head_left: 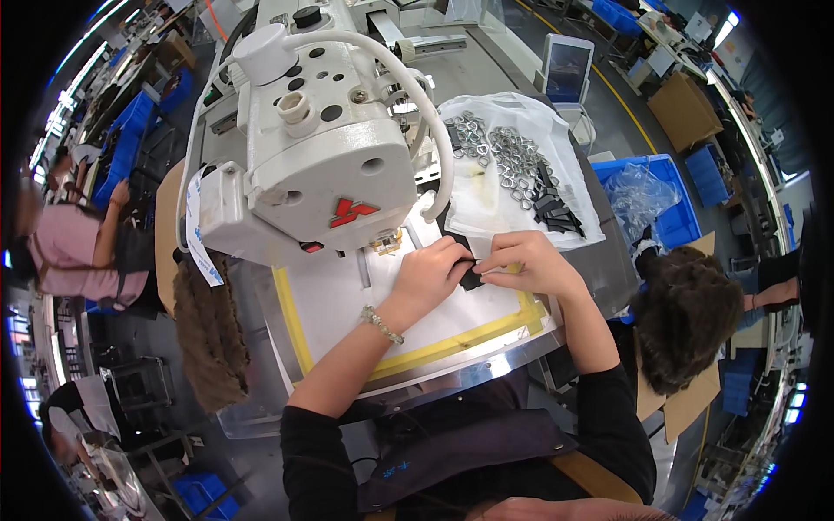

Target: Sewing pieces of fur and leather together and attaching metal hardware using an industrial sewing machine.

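My left hand, with a beaded bracelet at its wrist, is closed with its fingertips on a small black strip, which looks like fabric or webbing. From the other side my right hand pinches at the same strip, its thumb and fingertips almost meeting the left ones. The fingers hide much of the strip. Both hands are over the white work plate edged with yellow tape. Just left of them stands the head of a large white sewing machine, its needle area close to my left hand.
On a white cloth at the right lie several metal rings and black strap pieces. Beyond are a small screen and a blue bin with clear plastic. Brown furry pieces hang at the left; another furry bundle sits right.
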The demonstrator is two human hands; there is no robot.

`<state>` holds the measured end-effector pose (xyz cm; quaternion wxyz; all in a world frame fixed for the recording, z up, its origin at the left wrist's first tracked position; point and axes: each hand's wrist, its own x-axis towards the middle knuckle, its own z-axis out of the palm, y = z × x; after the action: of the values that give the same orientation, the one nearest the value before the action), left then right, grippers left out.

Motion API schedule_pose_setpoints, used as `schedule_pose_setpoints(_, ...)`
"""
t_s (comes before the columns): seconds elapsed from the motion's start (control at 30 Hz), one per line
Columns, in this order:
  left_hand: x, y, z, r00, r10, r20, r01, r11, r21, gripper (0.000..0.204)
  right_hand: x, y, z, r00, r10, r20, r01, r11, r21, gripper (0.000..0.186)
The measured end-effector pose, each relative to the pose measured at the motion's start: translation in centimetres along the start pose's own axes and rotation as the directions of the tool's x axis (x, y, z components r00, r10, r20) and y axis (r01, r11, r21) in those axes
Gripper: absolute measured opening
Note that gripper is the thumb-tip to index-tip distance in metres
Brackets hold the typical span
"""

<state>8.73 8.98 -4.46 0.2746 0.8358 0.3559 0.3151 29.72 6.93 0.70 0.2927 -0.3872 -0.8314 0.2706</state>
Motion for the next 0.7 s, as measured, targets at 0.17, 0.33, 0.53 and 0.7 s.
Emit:
schedule_pose_setpoints(0.17, 0.1, 0.2, -0.3, 0.994, -0.036, -0.108, 0.026, 0.996, -0.09, 0.013, -0.3, -0.2, 0.5, 0.976, 0.075, 0.206, -0.029, 0.976, -0.217, 0.018)
schedule_pose_setpoints(0.33, -0.1, 0.9, -2.8, 0.97, -0.017, -0.241, -0.005, 0.996, -0.093, 0.014, -0.3, -0.4, 0.5, 0.972, 0.078, 0.22, -0.016, 0.962, -0.272, 0.02)
schedule_pose_setpoints(0.53, -2.8, 0.7, -6.5, 0.889, 0.363, -0.278, -0.263, 0.903, 0.339, 0.019, -0.4, -0.7, 0.4, 0.972, 0.081, 0.223, -0.006, 0.949, -0.317, 0.02)
schedule_pose_setpoints(0.7, -5.1, 0.3, -7.9, 0.927, 0.337, -0.165, -0.25, 0.884, 0.396, 0.019, 0.2, -1.6, 0.9, 0.984, 0.022, 0.178, 0.037, 0.945, -0.325, 0.016)
